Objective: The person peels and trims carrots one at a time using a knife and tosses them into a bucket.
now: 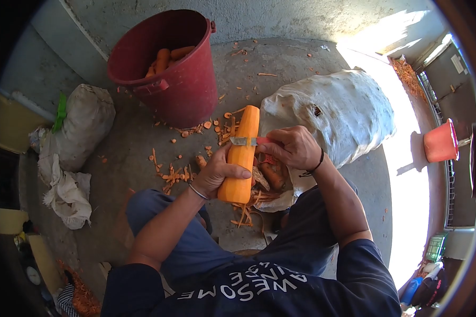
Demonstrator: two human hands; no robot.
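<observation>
My left hand (216,173) grips the lower end of a large peeled orange carrot (244,148), which points away from me. Across the carrot's middle lies the blade of a peeler (246,141) with a red handle, held in my right hand (293,148). Unpeeled carrots (269,177) lie just below my hands in the open mouth of a white sack (344,113). Orange peelings (172,174) are scattered on the concrete floor around my knees.
A dark red bucket (182,90) holding peeled carrots (164,59) stands ahead on the left. Grey-white sacks (74,142) lie at the far left. An orange bucket (440,141) sits at the right in bright sunlight.
</observation>
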